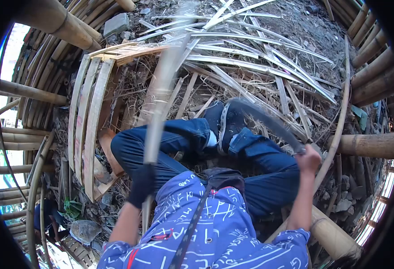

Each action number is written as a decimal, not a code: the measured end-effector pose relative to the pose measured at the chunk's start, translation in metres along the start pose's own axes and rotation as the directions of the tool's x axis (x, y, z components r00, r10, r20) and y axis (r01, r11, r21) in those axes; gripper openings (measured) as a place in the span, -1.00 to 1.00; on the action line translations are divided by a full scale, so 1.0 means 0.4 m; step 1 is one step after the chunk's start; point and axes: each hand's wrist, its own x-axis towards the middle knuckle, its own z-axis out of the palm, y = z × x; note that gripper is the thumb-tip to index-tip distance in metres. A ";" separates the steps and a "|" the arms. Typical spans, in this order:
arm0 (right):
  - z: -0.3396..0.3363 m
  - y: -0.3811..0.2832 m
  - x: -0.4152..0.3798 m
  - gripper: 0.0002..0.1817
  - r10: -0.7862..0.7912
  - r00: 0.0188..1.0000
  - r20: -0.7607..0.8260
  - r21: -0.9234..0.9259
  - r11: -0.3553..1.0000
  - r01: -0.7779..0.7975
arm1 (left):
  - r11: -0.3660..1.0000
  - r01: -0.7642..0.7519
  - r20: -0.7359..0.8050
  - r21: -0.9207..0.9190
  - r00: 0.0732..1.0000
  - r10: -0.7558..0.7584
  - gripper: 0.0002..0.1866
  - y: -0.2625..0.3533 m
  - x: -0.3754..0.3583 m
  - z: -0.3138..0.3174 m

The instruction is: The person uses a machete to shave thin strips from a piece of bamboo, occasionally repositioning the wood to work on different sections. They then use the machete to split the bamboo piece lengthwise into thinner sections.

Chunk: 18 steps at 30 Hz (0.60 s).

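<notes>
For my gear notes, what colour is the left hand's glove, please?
The glove is black or nearly so; the head view shows it best.

Before the person, on the ground: split strips [268, 69], laid crosswise, spread from the centre to the right. Left of these: slatted crate [89, 121]; beyond its far end, a block [116, 24]. Centre: folded legs [161, 139], feet [221, 121] between the knees, near the strips. On the lap: pouch [226, 177]. Left hand [142, 184], over the left thigh: long stick [155, 130], extending forward. Right hand [308, 158], beside the right shin: blade [268, 123], reaching inward toward the feet. Far left: stacked bamboo poles [31, 93]; behind them, low, another person [49, 217]. Far right: bamboo posts [369, 145].
</notes>
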 end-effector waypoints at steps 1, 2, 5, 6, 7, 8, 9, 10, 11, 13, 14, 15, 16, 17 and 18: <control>-0.012 0.036 0.010 -0.69 0.140 0.990 0.031 -0.084 0.987 -0.137 | 0.831 0.441 0.147 -0.339 0.897 -0.416 -0.88 -0.017 0.010 -0.063; -0.024 0.040 0.018 -0.73 0.185 0.983 -0.019 -0.084 0.979 -0.186 | 0.376 0.762 0.417 -0.526 0.617 -0.668 -0.92 -0.019 0.012 -0.116; -0.011 -0.007 0.026 -0.76 0.308 0.951 0.006 0.190 0.934 -0.303 | 0.991 0.076 0.020 -0.109 0.997 -0.074 -0.97 0.020 0.049 -0.121; 0.000 -0.034 0.019 -0.75 0.308 0.951 0.024 0.281 0.911 -0.302 | 0.985 0.035 0.060 -0.172 0.998 -0.025 -0.97 0.037 0.072 -0.110; 0.032 -0.052 -0.004 -0.73 0.337 0.937 0.096 0.488 0.804 -0.340 | 0.985 0.042 0.040 -0.168 0.999 -0.035 -0.97 0.055 0.089 -0.102; 0.008 -0.115 -0.012 -0.70 0.345 0.921 0.181 0.499 0.775 -0.388 | 0.978 0.018 0.076 -0.208 0.997 -0.002 -0.96 0.074 0.106 -0.090; 0.002 -0.178 -0.034 -0.68 0.324 0.917 0.234 0.705 0.593 -0.389 | 0.967 -0.006 0.114 -0.255 0.993 0.036 -0.95 0.094 0.121 -0.077; 0.027 -0.205 -0.069 -0.70 0.282 0.919 0.276 0.739 0.550 -0.390 | 0.965 -0.010 0.099 -0.261 0.994 0.037 -0.95 0.114 0.135 -0.066; -0.002 -0.267 -0.087 -0.72 0.230 0.922 0.312 0.800 0.461 -0.385 | 0.942 0.038 0.140 -0.335 0.990 0.010 -0.95 0.133 0.145 -0.059; 0.015 -0.345 -0.147 -0.74 0.108 0.921 0.373 0.837 0.390 -0.385 | 0.912 0.081 0.189 -0.402 0.982 -0.004 -0.94 0.173 0.163 -0.056; -0.020 -0.414 -0.146 -0.74 0.110 0.916 0.385 0.857 0.327 -0.399 | 0.900 0.059 0.175 -0.432 0.984 0.020 -0.93 0.194 0.173 -0.057; -0.004 -0.434 -0.164 -0.74 0.065 0.904 0.422 0.856 0.301 -0.421 | 0.886 0.034 0.162 -0.462 0.986 0.047 -0.91 0.214 0.182 -0.058; -0.006 -0.461 -0.168 -0.75 -0.013 0.954 0.300 0.844 0.470 -0.259 | 0.884 0.010 0.165 -0.468 0.983 0.076 -0.91 0.232 0.194 -0.053; -0.010 -0.460 -0.156 -0.76 -0.106 0.971 0.216 0.789 0.604 -0.109 | 0.743 0.247 0.291 -0.622 0.954 -0.074 -0.85 0.248 0.196 -0.050; -0.024 -0.467 -0.141 -0.76 -0.126 0.974 0.188 0.761 0.646 -0.063 | 0.531 0.465 0.439 -0.708 0.879 -0.184 -0.77 0.263 0.198 -0.049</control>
